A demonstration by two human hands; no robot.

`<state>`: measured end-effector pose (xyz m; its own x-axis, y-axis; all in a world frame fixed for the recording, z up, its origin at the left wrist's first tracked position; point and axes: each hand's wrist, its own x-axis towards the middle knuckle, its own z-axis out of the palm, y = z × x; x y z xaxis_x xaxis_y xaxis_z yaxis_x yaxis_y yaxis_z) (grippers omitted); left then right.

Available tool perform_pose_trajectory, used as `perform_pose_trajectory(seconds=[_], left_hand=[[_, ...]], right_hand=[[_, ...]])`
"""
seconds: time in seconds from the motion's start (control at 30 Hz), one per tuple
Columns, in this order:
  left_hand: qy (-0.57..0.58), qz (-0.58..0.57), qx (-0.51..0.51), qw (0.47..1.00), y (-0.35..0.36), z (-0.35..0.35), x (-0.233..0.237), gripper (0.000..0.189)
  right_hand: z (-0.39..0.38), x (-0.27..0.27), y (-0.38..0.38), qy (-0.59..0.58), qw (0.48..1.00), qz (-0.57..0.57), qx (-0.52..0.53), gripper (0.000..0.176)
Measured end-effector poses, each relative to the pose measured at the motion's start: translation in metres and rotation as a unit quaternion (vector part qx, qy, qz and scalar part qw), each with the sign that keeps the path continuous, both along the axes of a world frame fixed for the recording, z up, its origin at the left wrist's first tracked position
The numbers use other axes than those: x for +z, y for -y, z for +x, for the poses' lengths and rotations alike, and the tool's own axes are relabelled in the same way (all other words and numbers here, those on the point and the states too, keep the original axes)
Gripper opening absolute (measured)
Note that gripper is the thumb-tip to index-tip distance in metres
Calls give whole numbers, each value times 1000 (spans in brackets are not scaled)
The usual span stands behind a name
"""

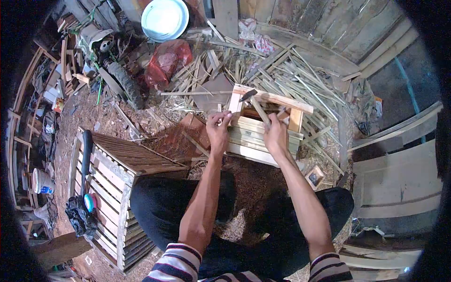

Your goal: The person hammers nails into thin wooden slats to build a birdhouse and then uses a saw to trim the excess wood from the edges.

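Note:
A small slatted wooden box frame (253,134) stands in front of my knees, with pale slats across its near part and a gap at its far part. My right hand (276,134) is closed round the wooden handle of a hammer (258,109), whose dark head is over the far left of the frame. At the frame's left edge, my left hand (219,126) has its fingers pinched together; whatever lies between them is too small to make out.
A larger slatted crate (105,188) stands at my left, with a dark-handled tool (87,155) on it. Thin wood strips (300,80) lie piled beyond the frame. Behind are a red plastic bag (164,63) and a white basin (165,19). A small wooden box (315,176) sits at the right.

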<state>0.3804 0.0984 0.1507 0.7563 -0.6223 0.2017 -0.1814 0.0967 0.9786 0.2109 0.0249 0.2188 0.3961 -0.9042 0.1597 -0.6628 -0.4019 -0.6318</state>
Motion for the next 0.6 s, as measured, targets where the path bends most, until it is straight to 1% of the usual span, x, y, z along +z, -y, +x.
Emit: perform_pose_trajectory(seconds=[0.03,0.07,0.1,0.17,0.23,0.33,0.4,0.43,0.47,0.5,0.53,0.6], left_hand=[[35,10,15,999,0,0,-4,16],[-20,-2,-5,1000,2,3,-3,17],[-22,0,-5,1000,1,2,-4,17],[-199,-19,-19,980,-1,1,-1,19],[-197,-25,-21,980,-2,0,5,20],[-197,-48,-5,979,0,1,-1,19],[-126,-11,-5,992,1,1,-6,17],[-127,-11,-5,992,1,1,-9,17],[-97,-5,-8,995,1,0,-8,15],[-67,1,-11,998,1,-1,-8,14],[-67,2,-11,998,1,-1,-7,14],[-41,18,0,999,1,-1,-7,12]], right_hand=[[-1,0,0,-7,1000,14,-5,19],[-3,4,-2,-9,1000,16,-6,19],[-3,10,-4,-18,999,26,-7,21],[-3,7,-4,-28,999,38,-7,23],[-4,-3,-2,-14,1000,20,-15,26],[-4,-3,-4,-19,999,19,-23,28],[-5,-3,-5,-41,999,24,-19,28],[-6,-3,-5,-62,998,28,-15,29],[-6,-4,-5,-63,998,28,-14,29],[-7,-6,-7,-40,999,12,-11,29],[-7,-9,-8,-17,1000,-3,-8,29],[-6,-9,-8,-19,1000,6,-18,29]])
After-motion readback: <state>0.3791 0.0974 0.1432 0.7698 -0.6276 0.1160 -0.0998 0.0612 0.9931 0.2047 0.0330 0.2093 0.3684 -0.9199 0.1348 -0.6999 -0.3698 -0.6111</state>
